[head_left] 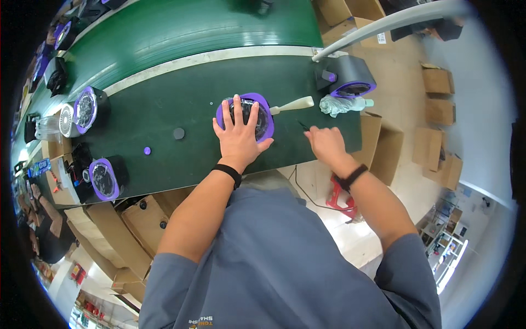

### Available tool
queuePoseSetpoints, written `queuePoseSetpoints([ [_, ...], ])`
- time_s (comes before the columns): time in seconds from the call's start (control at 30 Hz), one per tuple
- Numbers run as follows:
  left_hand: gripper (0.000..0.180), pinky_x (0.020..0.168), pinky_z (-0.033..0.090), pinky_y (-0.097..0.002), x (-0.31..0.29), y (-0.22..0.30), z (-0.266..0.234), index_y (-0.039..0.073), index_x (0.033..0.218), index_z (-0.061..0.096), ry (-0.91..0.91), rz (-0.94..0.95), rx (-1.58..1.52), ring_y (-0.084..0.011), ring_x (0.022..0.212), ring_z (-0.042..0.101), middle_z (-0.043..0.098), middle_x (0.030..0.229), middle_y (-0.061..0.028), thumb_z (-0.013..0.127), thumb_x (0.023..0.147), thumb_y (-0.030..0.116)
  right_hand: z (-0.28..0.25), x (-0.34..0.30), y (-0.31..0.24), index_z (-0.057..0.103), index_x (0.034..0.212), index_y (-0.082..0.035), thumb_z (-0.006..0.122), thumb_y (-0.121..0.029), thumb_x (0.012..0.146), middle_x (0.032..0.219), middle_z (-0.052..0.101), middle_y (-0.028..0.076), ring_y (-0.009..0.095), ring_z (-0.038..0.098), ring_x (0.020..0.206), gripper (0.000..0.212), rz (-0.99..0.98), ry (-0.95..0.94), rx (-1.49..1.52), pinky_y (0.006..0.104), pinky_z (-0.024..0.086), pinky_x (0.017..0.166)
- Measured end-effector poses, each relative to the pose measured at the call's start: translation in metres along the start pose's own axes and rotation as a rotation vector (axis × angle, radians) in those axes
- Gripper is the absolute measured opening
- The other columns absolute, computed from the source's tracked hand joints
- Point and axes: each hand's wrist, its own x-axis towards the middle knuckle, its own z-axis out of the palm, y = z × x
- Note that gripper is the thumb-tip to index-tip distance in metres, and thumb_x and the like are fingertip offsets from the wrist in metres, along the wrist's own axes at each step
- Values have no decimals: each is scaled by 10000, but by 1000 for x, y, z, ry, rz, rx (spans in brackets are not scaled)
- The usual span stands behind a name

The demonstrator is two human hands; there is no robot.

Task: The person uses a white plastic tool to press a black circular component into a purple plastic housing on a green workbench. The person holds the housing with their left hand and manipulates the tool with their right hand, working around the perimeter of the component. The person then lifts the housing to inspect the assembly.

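My left hand [240, 137] lies flat with spread fingers on top of a purple-rimmed device [266, 118]. Its dark middle, glossy as if under clear film, shows between the fingers. Against the device's right side rests a tool with a cream handle [296, 104]; where its other end goes, I cannot tell. Closed around a thin dark tool [303, 125], my right hand [327, 147] is over the bench to the right, apart from the device. Only the tool's narrow tip sticks out, so its kind is unclear.
A round dark cap [178, 133] and a purple knob [147, 151] lie on the green bench [192, 88]. More purple-rimmed devices [105, 179] stand left; another [350, 77] stands right beside a plastic-wrapped bottle [339, 105]. A curved pale pole [383, 24] rises behind. Cardboard boxes [378, 145] flank the bench.
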Motion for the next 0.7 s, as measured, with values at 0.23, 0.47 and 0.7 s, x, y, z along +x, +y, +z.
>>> queuePoseSetpoints([
  [0.23,1217,1174,207,-849,16,-7,-19,337,1673,415,-41,59,11,-567,1621,113,182,1783,-237,929,623,675,-86,93,48,669,1335,19,572,-329,1095,1151,750,265,447,720,1069,433,131,212,991,536,569,958],
  [0.47,1207,1175,243,-820,14,-7,-16,350,1673,419,-43,53,-13,-558,1604,181,218,1771,-230,924,624,669,-164,66,-113,853,1063,-78,664,-226,961,1151,822,160,340,799,1064,261,-346,-360,-563,450,638,864],
  [0.7,1175,1144,298,-802,19,-6,-14,360,1648,453,8,25,-78,-538,1589,220,267,1748,-219,931,614,647,-76,12,-86,835,946,-41,642,-168,946,935,802,216,374,813,900,231,18,41,-133,493,660,794],
])
